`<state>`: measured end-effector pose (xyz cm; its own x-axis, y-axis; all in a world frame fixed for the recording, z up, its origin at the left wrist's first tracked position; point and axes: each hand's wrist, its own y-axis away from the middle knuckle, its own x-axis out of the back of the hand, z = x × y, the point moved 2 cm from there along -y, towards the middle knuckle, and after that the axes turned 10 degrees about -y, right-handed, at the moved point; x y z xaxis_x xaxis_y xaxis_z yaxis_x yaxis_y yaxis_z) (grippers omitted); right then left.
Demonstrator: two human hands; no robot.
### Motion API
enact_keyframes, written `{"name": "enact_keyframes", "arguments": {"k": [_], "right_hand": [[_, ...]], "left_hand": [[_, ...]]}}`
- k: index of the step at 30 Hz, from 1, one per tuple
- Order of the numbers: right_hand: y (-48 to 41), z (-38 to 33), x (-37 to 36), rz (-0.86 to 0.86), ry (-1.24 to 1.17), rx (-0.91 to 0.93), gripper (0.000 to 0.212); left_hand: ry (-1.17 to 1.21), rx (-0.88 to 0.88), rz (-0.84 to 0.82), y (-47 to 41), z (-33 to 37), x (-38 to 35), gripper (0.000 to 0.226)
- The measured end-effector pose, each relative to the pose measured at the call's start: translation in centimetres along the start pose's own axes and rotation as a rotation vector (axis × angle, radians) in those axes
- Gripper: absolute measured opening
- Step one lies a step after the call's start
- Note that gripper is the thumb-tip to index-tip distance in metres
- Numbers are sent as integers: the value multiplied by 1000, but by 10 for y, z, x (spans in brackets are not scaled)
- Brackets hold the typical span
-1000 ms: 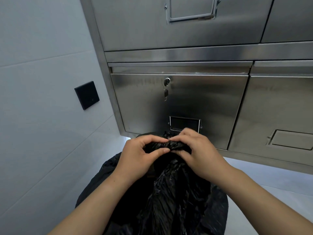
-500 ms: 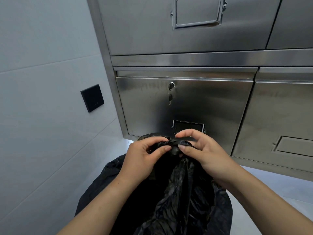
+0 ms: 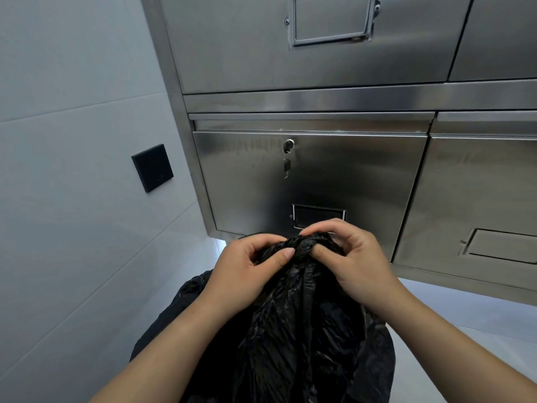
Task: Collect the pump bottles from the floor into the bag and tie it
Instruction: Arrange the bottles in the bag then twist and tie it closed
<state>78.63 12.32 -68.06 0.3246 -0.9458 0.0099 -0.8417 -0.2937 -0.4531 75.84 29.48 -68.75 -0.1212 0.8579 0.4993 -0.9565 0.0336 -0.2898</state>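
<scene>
Head view: one camera, looking down past both forearms at a bag in front of a steel cabinet.
Bag position: one black plastic bag (image 3: pixel 293 338) fills the 6 o'clock part of the frame, its body spreading wide at the bottom edge.
Bag axis: long axis runs upward from 6 o'clock toward the centre; the gathered neck (image 3: pixel 302 245) points up and away, toward the cabinet.
Bag contents: hidden by the plastic; cannot tell.
Left hand (image 3: pixel 247 271): at 7 o'clock of the neck, palm turned inward, thumb and fingers pinched on the bunched plastic.
Right hand (image 3: pixel 351 263): at 4 o'clock of the neck, fingers arched over the top, thumb pressed against the bunch, gripping it.
Hands apart or touching: thumbs near each other, with the plastic bunch between them.
Forearms: two, bare, entering from the lower corners and converging on the neck.
Cabinet (image 3: pixel 313 181): stainless steel, at 12 o'clock; one key (image 3: pixel 287 165) hangs from its lock.
Wall plate (image 3: pixel 152 167): one, black, square, at 9 o'clock on the tiled wall.
Pump bottles: none visible.
</scene>
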Motion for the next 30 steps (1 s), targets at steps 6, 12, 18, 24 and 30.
{"name": "enact_keyframes", "arguments": {"k": [6, 12, 18, 24, 30], "right_hand": [[2, 1, -5, -23, 263, 120, 11], [-1, -3, -4, -71, 310, 239, 12], [0, -1, -3, -150, 371, 263, 28], [-5, -3, 3, -218, 455, 281, 17], [-3, 5, 7, -60, 347, 165, 15]], "left_hand": [[20, 116, 36, 1, 0, -6, 7], [51, 180, 35, 0, -1, -5, 14], [51, 155, 56, -2, 0, -1, 8], [28, 177, 55, -1, -4, -1, 13], [252, 268, -166, 2, -6, 0, 32]]}}
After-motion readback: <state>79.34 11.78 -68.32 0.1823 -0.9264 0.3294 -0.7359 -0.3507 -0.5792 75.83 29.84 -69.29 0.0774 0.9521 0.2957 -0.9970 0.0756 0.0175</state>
